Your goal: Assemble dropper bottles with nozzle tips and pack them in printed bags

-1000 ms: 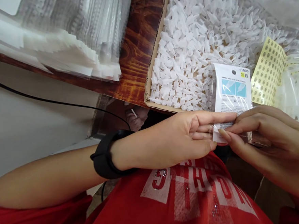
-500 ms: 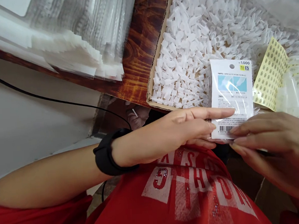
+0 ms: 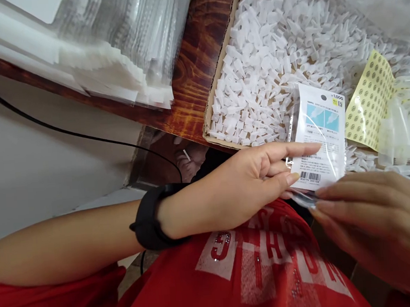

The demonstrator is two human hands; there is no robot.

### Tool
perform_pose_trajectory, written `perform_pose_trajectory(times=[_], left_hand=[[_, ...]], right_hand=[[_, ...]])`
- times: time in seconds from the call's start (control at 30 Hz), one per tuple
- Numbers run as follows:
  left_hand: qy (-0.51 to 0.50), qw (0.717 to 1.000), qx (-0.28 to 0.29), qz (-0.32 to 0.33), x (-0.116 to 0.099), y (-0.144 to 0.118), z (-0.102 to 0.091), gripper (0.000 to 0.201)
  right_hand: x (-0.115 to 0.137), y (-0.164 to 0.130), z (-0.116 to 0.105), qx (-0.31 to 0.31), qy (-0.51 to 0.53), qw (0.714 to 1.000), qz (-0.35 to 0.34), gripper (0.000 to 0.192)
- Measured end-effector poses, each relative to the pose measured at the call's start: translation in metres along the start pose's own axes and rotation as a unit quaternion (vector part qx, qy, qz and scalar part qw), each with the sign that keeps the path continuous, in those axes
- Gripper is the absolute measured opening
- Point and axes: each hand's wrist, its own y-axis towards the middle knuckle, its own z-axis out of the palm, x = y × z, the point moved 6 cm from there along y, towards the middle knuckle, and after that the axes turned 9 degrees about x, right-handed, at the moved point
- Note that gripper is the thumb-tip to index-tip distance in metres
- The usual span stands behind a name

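Glossy clear plastic packet with a white printed paper card (image 3: 319,141); matt white plastic caps (image 3: 266,74) in a brown cardboard box (image 3: 217,78); polished dark wooden surface (image 3: 198,55).

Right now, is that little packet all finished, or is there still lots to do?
Done: a printed card already sits inside the clear packet. In hand: the left hand pinches the packet's side, while the right hand works at its bottom flap, so it looks not yet sealed. Left: the cardboard box remains heaped with white plastic tips, and a stack of clear bags waits.
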Motion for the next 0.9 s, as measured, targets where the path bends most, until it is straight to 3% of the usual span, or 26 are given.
perform_pose_trajectory(times=[0.1,0.3,0.9], left_hand=[[-0.014,1.0,0.024,-0.015,-0.001,0.0,0.0,0.051],[-0.097,0.994,0.044,-0.034,0.001,0.0,0.003,0.06],[-0.1,0.993,0.063,-0.019,0.004,-0.001,0.0,0.061]], right_hand=[[-0.002,0.014,-0.005,-0.011,-0.001,0.999,0.031,0.006],[-0.012,0.031,-0.001,0.022,0.012,0.997,0.079,0.008],[-0.017,0.038,-0.001,0.036,0.017,0.997,0.072,0.008]])
